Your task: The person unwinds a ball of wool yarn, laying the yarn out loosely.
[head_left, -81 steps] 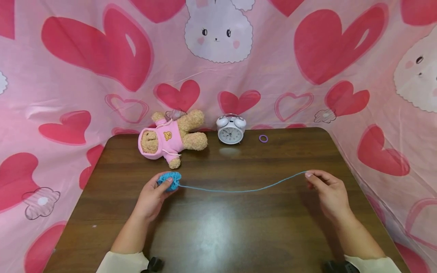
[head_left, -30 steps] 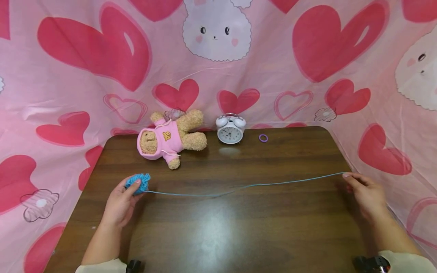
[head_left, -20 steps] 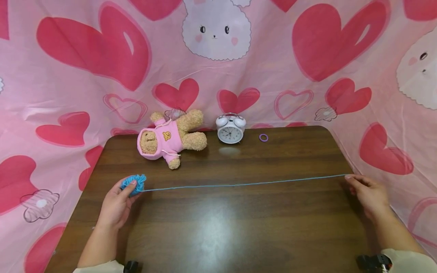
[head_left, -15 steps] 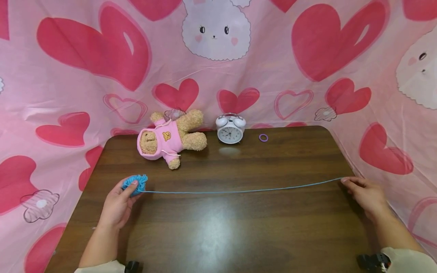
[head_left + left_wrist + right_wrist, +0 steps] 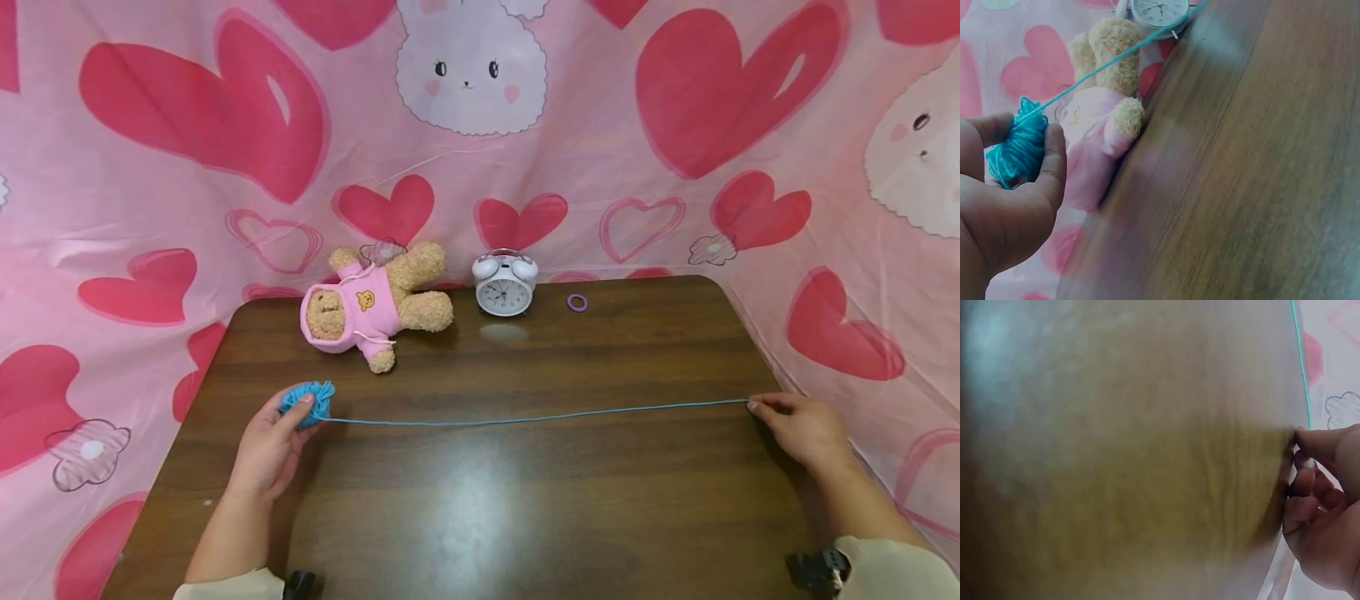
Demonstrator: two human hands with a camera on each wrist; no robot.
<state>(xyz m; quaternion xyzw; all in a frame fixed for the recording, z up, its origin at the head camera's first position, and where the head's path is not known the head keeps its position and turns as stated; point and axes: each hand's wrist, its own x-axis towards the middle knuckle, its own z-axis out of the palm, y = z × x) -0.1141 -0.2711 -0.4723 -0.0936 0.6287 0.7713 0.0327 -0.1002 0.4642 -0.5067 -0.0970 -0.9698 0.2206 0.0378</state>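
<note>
A small bundle of blue yarn (image 5: 318, 402) is held in my left hand (image 5: 266, 450), thumb across its front. In the left wrist view the wound yarn (image 5: 1019, 150) sits between thumb and fingers, a few loops sticking up at its top. One strand (image 5: 525, 419) runs from the bundle across the table to the right, nearly straight with a slight sag. My right hand (image 5: 806, 429) pinches the far end of that strand between thumb and forefinger. In the right wrist view the strand (image 5: 1302, 362) leads down to the fingertips, the other fingers curled beneath.
On the brown wooden table (image 5: 540, 500), a teddy bear in a pink hoodie (image 5: 371, 308) lies at the back left. A white twin-bell alarm clock (image 5: 505, 285) stands beside it, then a purple ring (image 5: 577, 302). Behind hangs a pink heart-print cloth (image 5: 585, 167).
Both hands have moved far apart, drawing out a longer strand that went from sagging to nearly straight. Over the last half second they came slightly closer, the right hand also lowering a little.
</note>
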